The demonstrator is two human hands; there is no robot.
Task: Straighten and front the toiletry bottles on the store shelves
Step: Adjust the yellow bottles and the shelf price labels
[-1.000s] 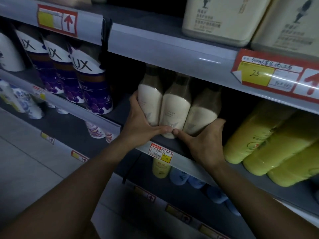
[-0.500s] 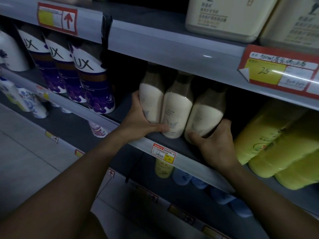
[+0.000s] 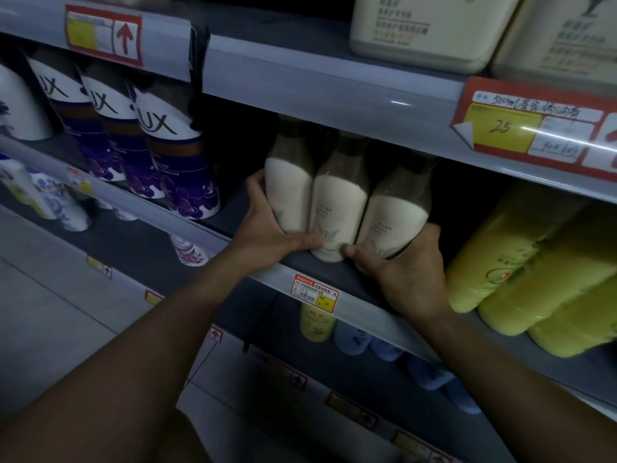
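Three cream bottles with dark caps stand side by side on the middle shelf (image 3: 350,279): a left bottle (image 3: 289,192), a middle bottle (image 3: 339,212) and a right bottle (image 3: 392,222). My left hand (image 3: 270,235) wraps the left bottle's outer side, thumb across its base toward the middle bottle. My right hand (image 3: 407,272) cups the right bottle from its right side, thumb at the middle bottle's base. The three bottles touch each other, pressed together between my hands.
Purple and white LUX bottles (image 3: 173,162) stand to the left on the same shelf, yellow bottles (image 3: 521,269) lean to the right. Large cream jugs (image 3: 430,31) sit on the shelf above. Blue and yellow bottles (image 3: 354,335) fill the shelf below. Price tags line the shelf rails.
My right hand has pushed the right bottle leftward against the middle one, closing the gap seen half a second ago. My left hand stays on the left bottle.
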